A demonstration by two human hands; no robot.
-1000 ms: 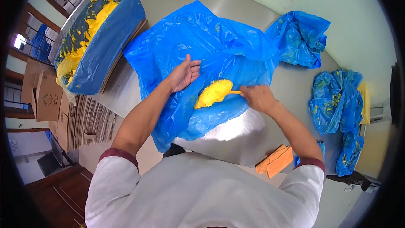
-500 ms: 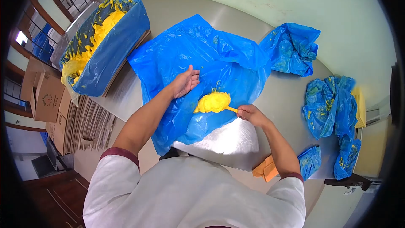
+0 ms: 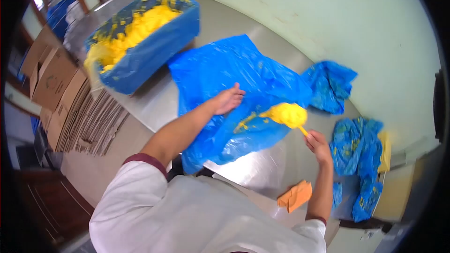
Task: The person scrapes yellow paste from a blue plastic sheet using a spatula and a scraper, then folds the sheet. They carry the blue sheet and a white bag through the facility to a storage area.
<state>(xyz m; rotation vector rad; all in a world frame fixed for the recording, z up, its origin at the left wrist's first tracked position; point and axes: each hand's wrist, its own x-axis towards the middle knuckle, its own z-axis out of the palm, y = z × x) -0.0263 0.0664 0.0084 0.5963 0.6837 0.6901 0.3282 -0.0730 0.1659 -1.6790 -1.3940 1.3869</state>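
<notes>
A large blue plastic sheet (image 3: 225, 65), streaked with yellow, lies spread on the metal table. On its left part rests my left hand (image 3: 228, 99), fingers extended and slightly bent, with nothing visible in them. My right hand (image 3: 318, 144) is closed round the thin handle of a yellow spatula (image 3: 303, 131). A thick lump of yellow paste (image 3: 289, 115) sits on the tool's head, over the right side of the sheet. Yellow smears (image 3: 246, 122) mark the plastic between the hands.
A blue-lined bin (image 3: 150, 61) of yellow paste stands at the upper left. Crumpled blue bags (image 3: 328, 86) lie to the right. An orange cloth (image 3: 295, 196) is near the front edge. Stacked cardboard (image 3: 96, 124) stands left of the metal table (image 3: 267, 30).
The spatula and its yellow lump have moved right and are lifted off the sheet, exposing yellow smears. The camera view has also shifted and tilted.
</notes>
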